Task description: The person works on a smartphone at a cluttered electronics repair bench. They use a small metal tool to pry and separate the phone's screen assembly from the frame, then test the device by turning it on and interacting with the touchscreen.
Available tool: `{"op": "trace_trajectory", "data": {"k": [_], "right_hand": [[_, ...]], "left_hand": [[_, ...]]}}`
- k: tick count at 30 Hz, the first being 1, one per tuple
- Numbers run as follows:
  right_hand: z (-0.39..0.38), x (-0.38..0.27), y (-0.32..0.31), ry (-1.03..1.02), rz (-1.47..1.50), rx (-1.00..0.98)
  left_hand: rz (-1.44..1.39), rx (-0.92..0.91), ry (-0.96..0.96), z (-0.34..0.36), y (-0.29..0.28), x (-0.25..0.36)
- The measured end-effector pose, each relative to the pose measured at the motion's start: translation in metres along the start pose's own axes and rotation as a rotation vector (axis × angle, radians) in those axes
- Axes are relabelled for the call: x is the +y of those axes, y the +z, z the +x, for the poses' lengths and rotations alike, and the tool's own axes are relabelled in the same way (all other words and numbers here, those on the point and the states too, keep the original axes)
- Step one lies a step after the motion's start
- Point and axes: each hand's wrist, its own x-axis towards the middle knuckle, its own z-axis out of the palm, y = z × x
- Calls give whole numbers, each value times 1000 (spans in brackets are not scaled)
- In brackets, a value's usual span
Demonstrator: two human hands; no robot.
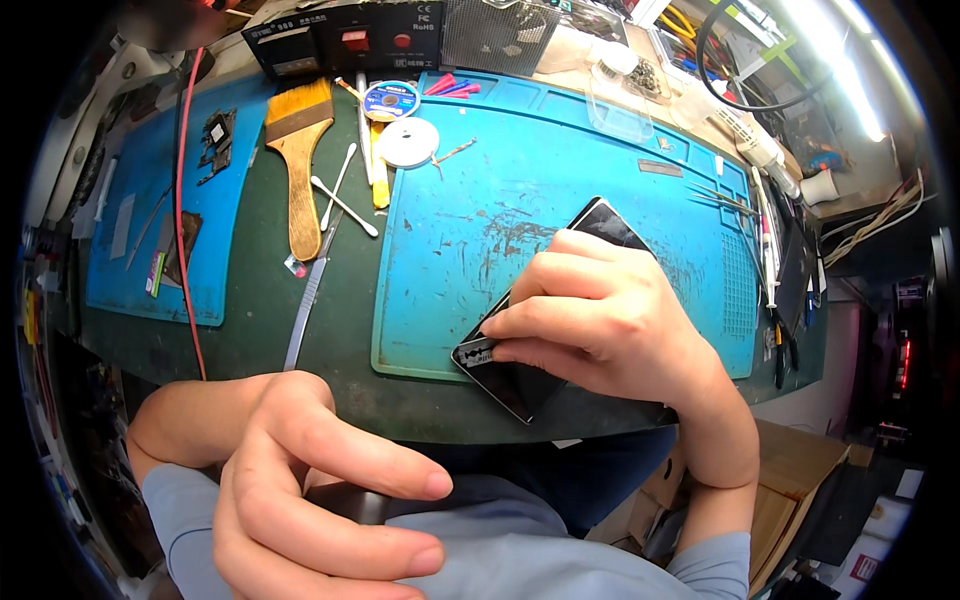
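Silver razor blade (474, 353) is pinched by the right fingers (535, 317) at the left corner of a black phone (520, 388); left fingers (365, 462) are curled by a dark object (352, 503), grip unclear.

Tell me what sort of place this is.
Probably an electronics repair bench: a phone-like device lies partly on a blue work mat, with tweezers and a wide wooden-handled brush about.

We see white lettering and signs on the black box (335, 52), print on the blue spool (391, 100), letters on the blade (474, 352).
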Motion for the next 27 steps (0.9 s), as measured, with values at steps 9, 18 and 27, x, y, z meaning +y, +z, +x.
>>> {"op": "trace_trajectory", "data": {"k": [9, 18, 27], "right_hand": [[-1, 4, 0, -20, 4, 26], [-1, 3, -1, -19, 5, 35], [-3, 5, 1, -30, 26, 47]], "left_hand": [[99, 89, -28, -12, 4, 3], [51, 43, -18, -10, 2, 2], [-31, -35, -36, 0, -1, 3]]}}
